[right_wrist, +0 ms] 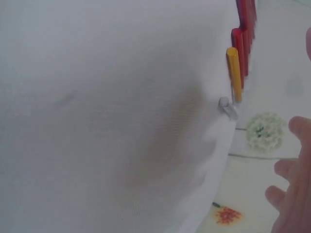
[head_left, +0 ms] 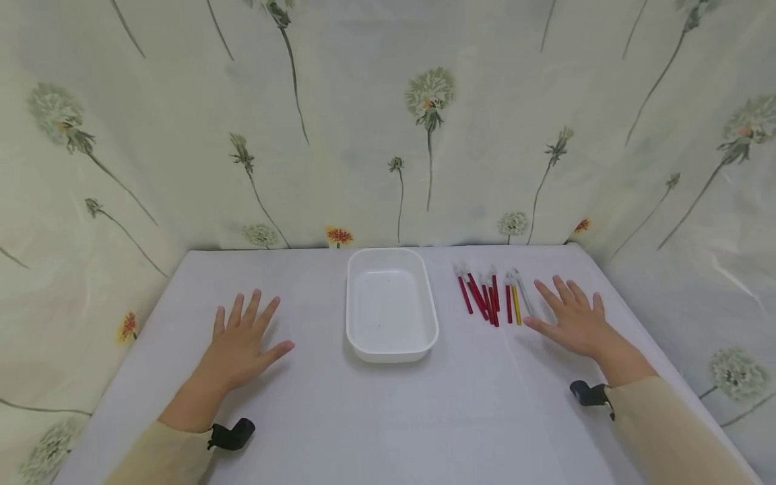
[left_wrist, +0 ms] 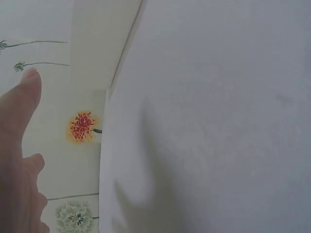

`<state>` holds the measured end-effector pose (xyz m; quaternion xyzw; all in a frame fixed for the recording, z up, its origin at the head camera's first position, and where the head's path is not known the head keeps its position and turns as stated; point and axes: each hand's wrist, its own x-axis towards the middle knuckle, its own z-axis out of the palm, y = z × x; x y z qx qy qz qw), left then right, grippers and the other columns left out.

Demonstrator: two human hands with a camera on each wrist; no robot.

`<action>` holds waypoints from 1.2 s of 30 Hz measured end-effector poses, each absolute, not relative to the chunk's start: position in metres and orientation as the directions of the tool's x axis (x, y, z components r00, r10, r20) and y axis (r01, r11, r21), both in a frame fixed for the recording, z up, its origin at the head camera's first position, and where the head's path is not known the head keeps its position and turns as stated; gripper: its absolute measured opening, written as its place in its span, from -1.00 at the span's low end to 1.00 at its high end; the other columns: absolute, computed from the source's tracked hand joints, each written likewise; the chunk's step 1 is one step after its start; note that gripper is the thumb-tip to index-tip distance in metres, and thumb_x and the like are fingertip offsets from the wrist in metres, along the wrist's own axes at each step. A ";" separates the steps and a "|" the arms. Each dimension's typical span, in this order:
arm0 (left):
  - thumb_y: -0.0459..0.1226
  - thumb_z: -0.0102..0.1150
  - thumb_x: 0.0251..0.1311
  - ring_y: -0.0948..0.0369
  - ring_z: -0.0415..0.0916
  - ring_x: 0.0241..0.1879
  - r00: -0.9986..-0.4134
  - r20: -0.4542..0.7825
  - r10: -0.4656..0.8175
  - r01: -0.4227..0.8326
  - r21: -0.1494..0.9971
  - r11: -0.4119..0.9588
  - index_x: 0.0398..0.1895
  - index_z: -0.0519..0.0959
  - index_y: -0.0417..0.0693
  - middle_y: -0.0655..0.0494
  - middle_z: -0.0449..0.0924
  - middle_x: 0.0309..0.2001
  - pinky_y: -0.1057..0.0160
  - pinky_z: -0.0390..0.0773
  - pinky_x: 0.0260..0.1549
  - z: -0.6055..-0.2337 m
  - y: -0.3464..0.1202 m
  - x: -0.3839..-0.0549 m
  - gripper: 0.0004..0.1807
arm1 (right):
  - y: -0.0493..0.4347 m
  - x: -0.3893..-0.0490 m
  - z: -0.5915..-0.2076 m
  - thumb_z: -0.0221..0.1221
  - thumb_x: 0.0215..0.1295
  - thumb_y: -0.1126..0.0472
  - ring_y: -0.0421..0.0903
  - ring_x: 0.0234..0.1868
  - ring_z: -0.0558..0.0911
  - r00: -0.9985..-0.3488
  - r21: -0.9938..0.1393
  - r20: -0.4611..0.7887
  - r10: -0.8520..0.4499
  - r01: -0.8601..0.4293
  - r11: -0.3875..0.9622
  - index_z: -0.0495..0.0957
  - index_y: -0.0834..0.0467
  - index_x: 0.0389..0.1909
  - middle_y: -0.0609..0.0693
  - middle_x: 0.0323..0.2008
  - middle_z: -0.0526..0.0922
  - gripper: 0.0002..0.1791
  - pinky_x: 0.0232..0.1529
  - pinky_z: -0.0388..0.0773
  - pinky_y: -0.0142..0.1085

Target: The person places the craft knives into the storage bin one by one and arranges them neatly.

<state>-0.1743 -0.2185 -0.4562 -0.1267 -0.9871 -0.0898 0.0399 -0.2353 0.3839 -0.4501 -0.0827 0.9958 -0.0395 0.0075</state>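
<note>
My left hand [head_left: 239,347] hovers palm down over the left of the table, fingers spread and holding nothing. Over on the right, my right hand [head_left: 576,327] is likewise spread and holds nothing. Its thumb lies close to a row of slim pens, several of them red [head_left: 477,296] with clear upper ends. At the row's right end are a yellow pen [head_left: 516,304] and a clear grey one [head_left: 524,296]. The right wrist view shows the yellow pen [right_wrist: 234,73] beside the red ones, with the fingers [right_wrist: 296,170] apart from them.
A white rectangular tray [head_left: 393,357] stands at the middle back of the table [head_left: 388,424], between the left hand and the pens. Behind and at both sides hangs a flower-printed cloth [head_left: 351,121]. A black wrist camera [head_left: 233,434] sits at the left cuff, another [head_left: 588,393] at the right.
</note>
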 end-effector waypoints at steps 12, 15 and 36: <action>0.37 -0.24 0.11 -0.13 -0.36 0.40 -0.949 0.106 0.296 0.314 0.284 0.906 0.45 -0.09 0.17 -0.12 -0.23 0.45 -0.26 -0.34 0.26 -0.462 -0.199 -0.183 -0.09 | 0.382 -0.256 -0.457 -0.11 0.19 -0.40 0.42 0.31 -0.12 -0.985 -0.124 -0.039 -0.167 -0.162 0.979 -0.11 0.10 0.43 0.38 0.37 -0.11 -0.04 0.15 -0.30 0.42; 0.36 -0.23 0.12 -0.13 -0.33 0.40 -0.947 0.097 0.306 0.321 0.311 0.895 0.45 -0.09 0.17 -0.12 -0.21 0.44 -0.26 -0.30 0.26 -0.463 -0.193 -0.185 -0.10 | 0.383 -0.262 -0.461 -0.12 0.21 -0.38 0.41 0.31 -0.11 -0.985 -0.137 -0.046 -0.168 -0.160 0.978 -0.11 0.12 0.43 0.40 0.36 -0.10 -0.06 0.17 -0.25 0.39; 0.25 -0.06 0.15 -0.05 -0.21 0.41 -0.931 0.102 0.349 0.349 0.520 0.779 0.45 -0.14 0.25 -0.06 -0.18 0.45 -0.19 -0.06 0.28 -0.470 -0.149 -0.198 -0.12 | 0.376 -0.288 -0.467 -0.08 0.36 -0.11 0.35 0.25 0.15 -0.991 -0.316 0.000 -0.137 -0.130 0.940 0.22 0.22 0.30 0.37 0.22 0.23 -0.36 0.19 0.08 0.26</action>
